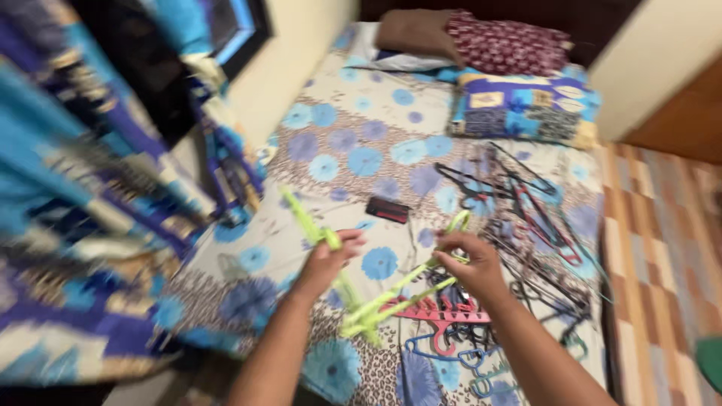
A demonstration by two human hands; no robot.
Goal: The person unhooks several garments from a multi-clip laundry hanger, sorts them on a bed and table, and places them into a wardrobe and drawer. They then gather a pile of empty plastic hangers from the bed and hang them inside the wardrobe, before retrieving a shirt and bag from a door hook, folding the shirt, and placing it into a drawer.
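Observation:
My left hand point(328, 261) grips a lime-green plastic hanger point(361, 301) near one arm, over a bed. My right hand point(468, 265) pinches the same hanger close to its hook point(457, 221). The hanger is tilted, its lower corner pointing toward me. Just below my right hand lie a pink hanger point(440, 311) and a blue hanger point(444, 352). A blue and purple patterned cloth point(83, 225) hangs blurred at the left, close to my left arm.
The bed carries a floral sheet point(361, 135). A pile of dark and coloured hangers point(526, 218) lies at the right. A small black and red object point(388, 210) rests mid-bed. A folded patterned cloth point(519, 105) and pillows point(481, 41) sit at the head. Tiled floor point(662, 248) lies right.

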